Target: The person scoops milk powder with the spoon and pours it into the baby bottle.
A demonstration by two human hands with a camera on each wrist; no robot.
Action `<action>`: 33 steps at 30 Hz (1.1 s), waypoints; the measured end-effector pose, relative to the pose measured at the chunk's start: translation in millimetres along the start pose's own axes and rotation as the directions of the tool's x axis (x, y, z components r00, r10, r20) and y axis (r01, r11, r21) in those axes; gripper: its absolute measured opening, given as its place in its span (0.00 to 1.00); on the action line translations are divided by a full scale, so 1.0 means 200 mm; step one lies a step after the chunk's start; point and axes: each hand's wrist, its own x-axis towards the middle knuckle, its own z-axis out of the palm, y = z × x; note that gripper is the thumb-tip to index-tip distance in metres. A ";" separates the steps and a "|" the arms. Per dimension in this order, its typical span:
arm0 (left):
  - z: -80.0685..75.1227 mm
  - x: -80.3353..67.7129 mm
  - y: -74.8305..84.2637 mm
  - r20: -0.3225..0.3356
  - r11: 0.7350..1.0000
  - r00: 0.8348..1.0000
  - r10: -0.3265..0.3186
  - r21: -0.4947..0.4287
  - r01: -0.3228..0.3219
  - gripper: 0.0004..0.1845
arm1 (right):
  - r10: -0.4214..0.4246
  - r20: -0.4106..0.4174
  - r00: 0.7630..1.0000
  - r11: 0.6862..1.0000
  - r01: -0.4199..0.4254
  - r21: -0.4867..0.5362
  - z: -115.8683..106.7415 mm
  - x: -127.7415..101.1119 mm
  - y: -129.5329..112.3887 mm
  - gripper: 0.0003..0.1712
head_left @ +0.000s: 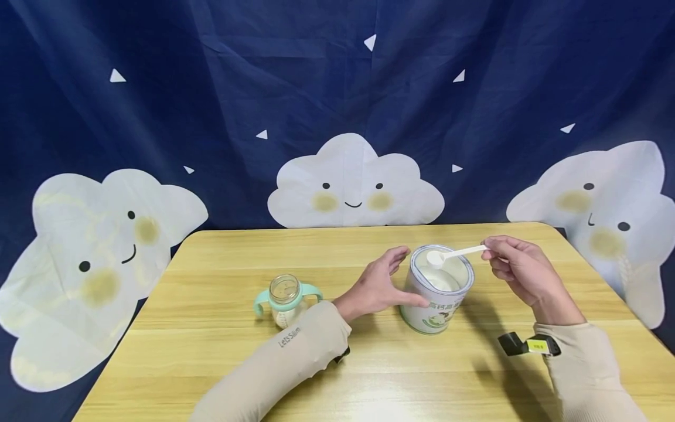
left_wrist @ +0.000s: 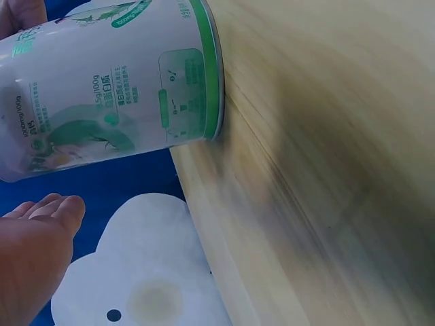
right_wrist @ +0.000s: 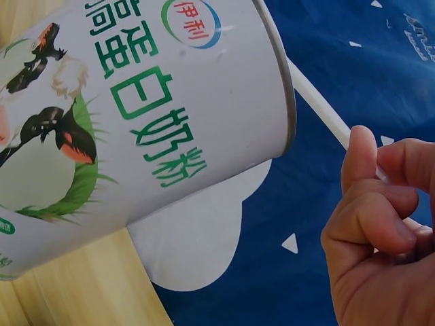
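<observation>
A milk powder tin stands open-topped on the table, with white powder inside. My right hand pinches the handle end of a white measuring scoop, whose bowl is over the tin's mouth near the far rim. In the right wrist view the thumb and index finger meet on the handle, while the tin hides the bowl. My left hand is spread beside the tin's left side, thumb across its front. In the left wrist view, the other fingers stand apart from the tin wall.
Left of the tin, a clear baby bottle with mint-green handles stands uncapped, pale contents low inside. My left forearm passes close in front of it. A dark blue curtain with cloud faces hangs behind the wooden table.
</observation>
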 end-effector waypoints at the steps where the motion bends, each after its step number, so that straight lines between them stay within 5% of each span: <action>1: 0.00 0.00 0.00 -0.002 1.000 1.000 -0.002 0.000 0.002 0.57 | 0.001 -0.001 1.000 1.000 -0.001 0.001 0.00 0.00 0.00 0.17; 33: -0.15 -0.10 0.00 -0.030 0.999 0.999 0.036 0.005 -0.036 0.57 | -0.018 -0.019 1.000 0.999 0.019 0.029 0.13 0.00 -0.02 0.17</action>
